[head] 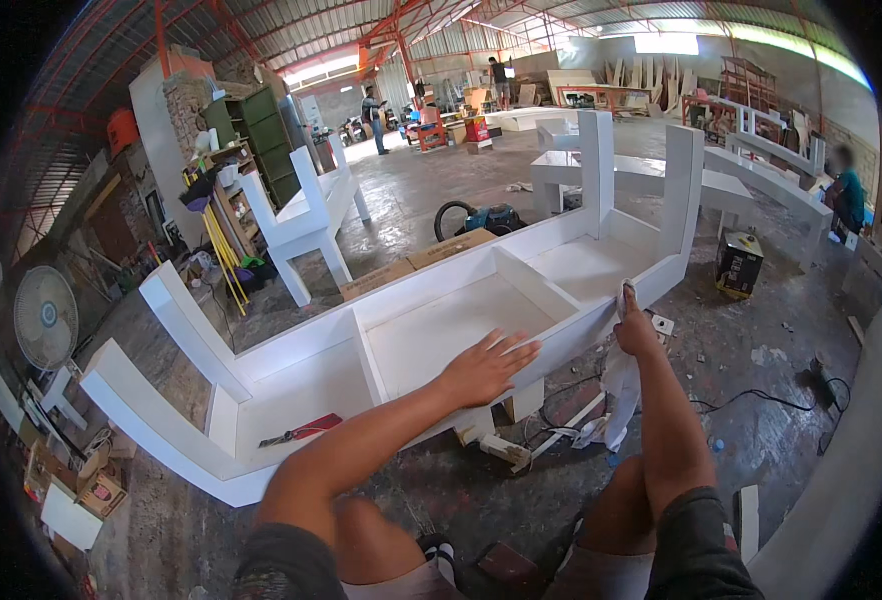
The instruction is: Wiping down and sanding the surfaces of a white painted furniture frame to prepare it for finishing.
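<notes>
Before me lies a long white table (441, 281), upside down, its legs pointing up and its underside split into three bays by two crosspieces. My left hand (486, 367) spreads its fingers flat over the near rail, holding nothing. At the right part of that rail, my right hand (636, 330) grips a white cloth (622, 390), pressing a bunched end on the rail's top edge while the rest hangs down. Inside the left bay rests a red-handled tool (313, 427) with a metal end; its exact kind is unclear.
Wood offcuts (504, 452) and a dark cable (756, 394) lie on the floor close by. Beyond the table are flattened cardboard (418, 262) and a vacuum-like machine (489, 220). More white tables (636, 176) stand behind. A black box (739, 262) sits right; a person (847, 196) is farther off.
</notes>
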The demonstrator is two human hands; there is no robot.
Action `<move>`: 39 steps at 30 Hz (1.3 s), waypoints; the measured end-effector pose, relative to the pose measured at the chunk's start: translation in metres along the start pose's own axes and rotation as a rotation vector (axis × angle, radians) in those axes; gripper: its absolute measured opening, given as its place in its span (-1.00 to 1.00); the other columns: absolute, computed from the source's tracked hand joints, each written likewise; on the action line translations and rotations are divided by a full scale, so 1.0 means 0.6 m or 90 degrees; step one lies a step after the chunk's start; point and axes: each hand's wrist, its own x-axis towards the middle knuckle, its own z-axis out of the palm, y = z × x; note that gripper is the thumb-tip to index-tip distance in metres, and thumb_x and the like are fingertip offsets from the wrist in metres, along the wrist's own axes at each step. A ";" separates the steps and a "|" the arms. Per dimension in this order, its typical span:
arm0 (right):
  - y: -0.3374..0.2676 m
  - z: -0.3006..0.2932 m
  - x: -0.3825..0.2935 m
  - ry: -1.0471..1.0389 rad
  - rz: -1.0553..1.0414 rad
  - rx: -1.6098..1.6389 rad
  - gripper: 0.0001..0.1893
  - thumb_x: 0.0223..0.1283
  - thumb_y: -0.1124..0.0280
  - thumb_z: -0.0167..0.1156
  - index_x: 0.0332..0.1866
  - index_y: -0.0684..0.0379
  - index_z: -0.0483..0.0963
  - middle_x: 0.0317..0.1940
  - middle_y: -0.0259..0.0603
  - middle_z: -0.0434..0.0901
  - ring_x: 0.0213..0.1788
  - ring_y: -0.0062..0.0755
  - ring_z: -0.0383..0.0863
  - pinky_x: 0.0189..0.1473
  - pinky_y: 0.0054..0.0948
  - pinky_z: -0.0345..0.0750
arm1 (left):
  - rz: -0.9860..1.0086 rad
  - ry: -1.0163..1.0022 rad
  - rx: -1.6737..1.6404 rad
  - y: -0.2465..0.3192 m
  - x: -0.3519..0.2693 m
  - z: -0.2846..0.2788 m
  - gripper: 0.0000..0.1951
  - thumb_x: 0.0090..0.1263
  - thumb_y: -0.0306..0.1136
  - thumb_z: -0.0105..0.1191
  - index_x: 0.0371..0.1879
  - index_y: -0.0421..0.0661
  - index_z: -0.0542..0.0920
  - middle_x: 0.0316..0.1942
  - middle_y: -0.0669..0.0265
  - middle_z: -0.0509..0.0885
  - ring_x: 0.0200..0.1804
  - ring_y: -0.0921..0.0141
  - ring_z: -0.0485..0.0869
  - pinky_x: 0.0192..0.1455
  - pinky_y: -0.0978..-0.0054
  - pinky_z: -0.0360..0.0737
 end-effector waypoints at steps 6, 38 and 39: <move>-0.020 -0.009 -0.012 0.006 0.071 -0.103 0.00 0.24 0.49 0.17 0.74 -0.16 -0.19 0.04 0.24 0.70 0.09 0.29 0.71 0.18 0.10 0.59 | 0.015 0.059 0.016 0.000 0.076 0.017 -0.22 0.54 -0.02 0.08 0.66 -0.03 0.13 0.72 0.36 0.05 0.73 0.27 -0.05 0.73 0.07 -0.08; -0.206 0.014 0.020 0.215 -0.123 0.073 -0.23 0.35 0.34 0.23 0.65 -0.13 0.13 0.06 0.13 0.68 0.00 0.25 0.71 0.07 0.13 0.60 | -0.075 0.083 -0.018 -0.001 0.039 0.001 -0.28 0.59 0.05 -0.02 0.66 0.07 0.16 0.74 0.32 -0.02 0.74 0.25 -0.11 0.73 -0.06 -0.26; -0.209 0.020 0.027 0.120 -0.063 0.008 -0.23 0.36 0.32 0.24 0.66 -0.12 0.13 0.03 0.12 0.70 0.01 0.23 0.71 0.06 0.13 0.61 | -0.087 0.061 -0.015 -0.001 0.023 -0.003 -0.28 0.59 0.05 -0.02 0.66 0.07 0.16 0.74 0.32 -0.02 0.74 0.25 -0.11 0.73 -0.06 -0.26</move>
